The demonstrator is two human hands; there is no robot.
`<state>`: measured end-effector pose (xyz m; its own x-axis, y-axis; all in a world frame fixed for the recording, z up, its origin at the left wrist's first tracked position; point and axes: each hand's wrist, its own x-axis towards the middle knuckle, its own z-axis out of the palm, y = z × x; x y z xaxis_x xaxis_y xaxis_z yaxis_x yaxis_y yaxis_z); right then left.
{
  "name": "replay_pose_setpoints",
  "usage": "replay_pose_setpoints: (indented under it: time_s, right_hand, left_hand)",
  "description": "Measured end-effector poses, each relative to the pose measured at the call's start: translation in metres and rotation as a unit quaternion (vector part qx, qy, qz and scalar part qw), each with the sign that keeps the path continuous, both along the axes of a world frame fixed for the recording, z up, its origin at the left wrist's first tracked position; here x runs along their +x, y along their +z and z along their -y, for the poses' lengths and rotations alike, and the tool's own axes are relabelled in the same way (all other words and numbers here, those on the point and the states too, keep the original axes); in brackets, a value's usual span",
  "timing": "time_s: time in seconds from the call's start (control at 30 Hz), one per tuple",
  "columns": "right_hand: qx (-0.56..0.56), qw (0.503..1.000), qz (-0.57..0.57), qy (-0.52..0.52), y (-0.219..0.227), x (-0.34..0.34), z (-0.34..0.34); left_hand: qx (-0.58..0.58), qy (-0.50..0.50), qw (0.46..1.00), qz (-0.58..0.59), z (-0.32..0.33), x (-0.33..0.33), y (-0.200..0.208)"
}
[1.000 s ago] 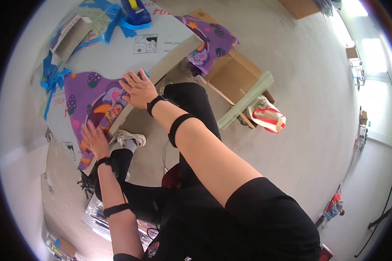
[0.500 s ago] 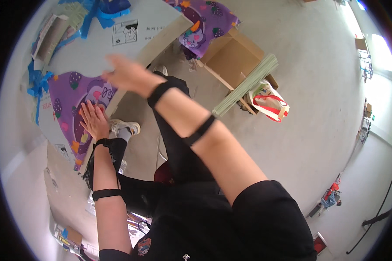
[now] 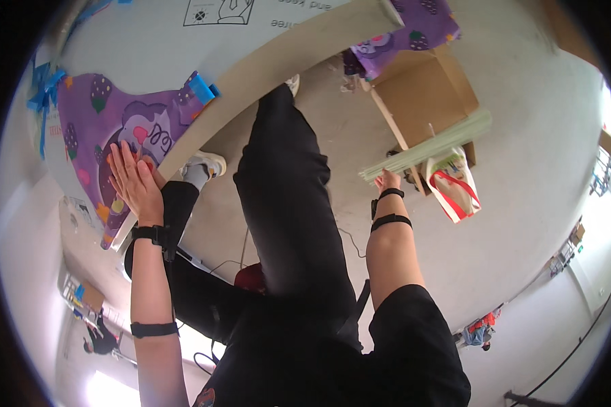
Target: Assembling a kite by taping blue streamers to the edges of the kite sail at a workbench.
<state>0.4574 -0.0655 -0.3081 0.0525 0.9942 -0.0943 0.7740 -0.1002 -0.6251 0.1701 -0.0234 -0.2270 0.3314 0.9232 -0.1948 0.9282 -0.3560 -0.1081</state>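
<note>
My left hand (image 3: 137, 182) lies flat, fingers stretched, on a purple printed sheet (image 3: 105, 152) with a cartoon figure and dark berries, near the table edge. Blue tape (image 3: 201, 88) sits on the sheet's right corner, and a blue bow-like bunch of tape (image 3: 46, 95) is at its far left corner. Out to the right, my right hand (image 3: 387, 180) closes at the near end of a bundle of long pale green strips (image 3: 431, 144). Its fingertips are partly hidden there.
The grey tabletop board (image 3: 142, 47) curves along the upper left. An open cardboard box (image 3: 424, 91) stands below the strips' far side, beside a white bag with red handles (image 3: 455, 186). Another purple sheet (image 3: 421, 27) hangs at the table's far corner. My legs (image 3: 285, 183) are between table and box.
My right hand has swung from the sheet's right corner out to the green strips. Blue tape now shows on that corner. My left hand stays pressed on the sheet; the view has shifted.
</note>
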Motion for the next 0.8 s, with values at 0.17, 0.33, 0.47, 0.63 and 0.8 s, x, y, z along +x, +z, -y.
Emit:
replay_pose_setpoints:
  time_s: [0.17,0.33,0.47,0.63,0.8]
  right_hand:
    - [-0.035,0.996,-0.044,0.065,-0.025,-0.031,-0.030]
    - [0.040,0.996,-0.056,0.050,0.002,-0.036,-0.045]
    - [-0.085,0.945,-0.316,0.014,0.013,0.023,-0.089]
    - [0.138,0.626,-0.707,-0.298,-0.030,0.199,0.009]
    - [0.009,0.621,-0.409,-0.669,-0.062,0.266,0.216]
  left_hand:
    - [-0.010,0.033,0.990,-0.136,-0.007,0.053,-0.050]
    - [0.004,0.087,0.982,-0.165,-0.006,0.045,-0.037]
    - [0.047,0.066,0.989,-0.123,-0.032,0.056,-0.058]
    - [0.106,-0.001,0.994,-0.018,-0.049,0.094,-0.037]
    - [0.142,-0.031,0.986,0.082,-0.029,0.122,0.056]
